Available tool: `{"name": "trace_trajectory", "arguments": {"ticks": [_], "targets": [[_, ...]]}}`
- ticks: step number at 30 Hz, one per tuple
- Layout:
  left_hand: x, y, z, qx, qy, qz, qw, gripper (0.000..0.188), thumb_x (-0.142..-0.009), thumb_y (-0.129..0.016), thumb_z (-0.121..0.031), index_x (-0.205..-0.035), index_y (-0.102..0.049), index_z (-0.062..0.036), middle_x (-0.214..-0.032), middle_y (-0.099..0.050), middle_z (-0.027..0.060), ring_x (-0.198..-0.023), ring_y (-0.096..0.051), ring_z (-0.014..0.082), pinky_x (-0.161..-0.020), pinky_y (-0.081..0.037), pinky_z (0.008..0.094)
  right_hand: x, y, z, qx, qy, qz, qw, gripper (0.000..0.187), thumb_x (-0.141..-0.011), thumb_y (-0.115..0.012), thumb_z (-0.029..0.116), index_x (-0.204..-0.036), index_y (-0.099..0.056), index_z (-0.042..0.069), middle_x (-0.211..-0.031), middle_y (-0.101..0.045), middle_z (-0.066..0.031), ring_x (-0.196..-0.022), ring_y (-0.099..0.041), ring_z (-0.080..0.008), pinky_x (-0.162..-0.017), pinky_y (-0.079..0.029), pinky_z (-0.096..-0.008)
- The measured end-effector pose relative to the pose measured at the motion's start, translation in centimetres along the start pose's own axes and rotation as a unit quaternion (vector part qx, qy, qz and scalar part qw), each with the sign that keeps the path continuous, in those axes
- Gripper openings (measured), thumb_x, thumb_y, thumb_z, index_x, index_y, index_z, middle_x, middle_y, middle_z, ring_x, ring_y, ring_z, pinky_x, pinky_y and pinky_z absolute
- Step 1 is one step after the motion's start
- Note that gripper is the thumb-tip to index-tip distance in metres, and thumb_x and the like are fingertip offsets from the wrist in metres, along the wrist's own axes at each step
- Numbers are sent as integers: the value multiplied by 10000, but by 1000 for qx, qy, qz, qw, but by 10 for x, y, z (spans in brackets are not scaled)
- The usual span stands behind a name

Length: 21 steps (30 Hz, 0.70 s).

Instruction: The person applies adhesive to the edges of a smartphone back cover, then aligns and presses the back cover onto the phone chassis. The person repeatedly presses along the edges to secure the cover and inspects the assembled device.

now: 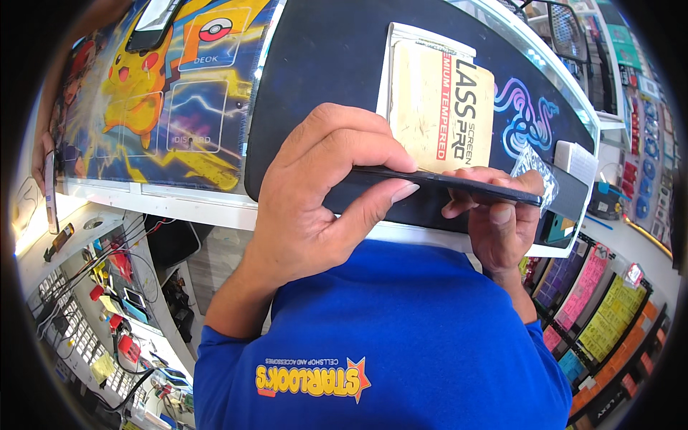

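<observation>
Both hands are on it: the left hand [315, 193] wraps the near end of a slim black phone [444, 185], thumb pressed along its lower edge, while the right hand [502, 222] pinches the far end, fingers curled over the top. We see the phone edge-on, thin, glossy and level, held just above a dark smooth desk mat [322, 64]. Behind it lies a flat tan cardboard screen-protector packet [437, 100], scuffed, its white inner sleeve poking out at the top. A crinkly clear plastic wrapper [536, 168] sits by the right fingertips, a white block [577, 161] at the counter's rim. A bright cartoon playmat [165, 93] lies alongside, to the left.
</observation>
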State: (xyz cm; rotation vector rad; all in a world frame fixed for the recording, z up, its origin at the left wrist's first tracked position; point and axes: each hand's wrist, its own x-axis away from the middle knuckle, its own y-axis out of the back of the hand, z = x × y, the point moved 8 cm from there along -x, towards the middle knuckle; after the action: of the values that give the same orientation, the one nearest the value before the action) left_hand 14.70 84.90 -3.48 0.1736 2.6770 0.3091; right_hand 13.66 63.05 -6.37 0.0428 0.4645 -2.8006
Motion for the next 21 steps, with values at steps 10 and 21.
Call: {"name": "trace_trajectory", "arguments": {"ticks": [10,21], "targets": [[-7,-4,3,-12,-74,-19,997,262,-790,-813,17,-1023,-713,-48,-1029,-684,100,-949,-656,222,-825,-515,307,3,5,-7,-65,-45,-84,993,247,-1020,-614,116,-1142,-406,65,-1222,-631,-248,-1065,-708,-364,-783,-676,-451],[-11,-3,8,30,63,12,998,263,-789,-811,23,-1030,-711,-7,-996,-674,104,-915,-649,188,-794,-513,283,-6,2,1,-27,-42,-38,998,359,-978,-655,73,-1252,-428,26,-1179,-655,-241,-934,-736,-323,-848,-641,-419]]}}
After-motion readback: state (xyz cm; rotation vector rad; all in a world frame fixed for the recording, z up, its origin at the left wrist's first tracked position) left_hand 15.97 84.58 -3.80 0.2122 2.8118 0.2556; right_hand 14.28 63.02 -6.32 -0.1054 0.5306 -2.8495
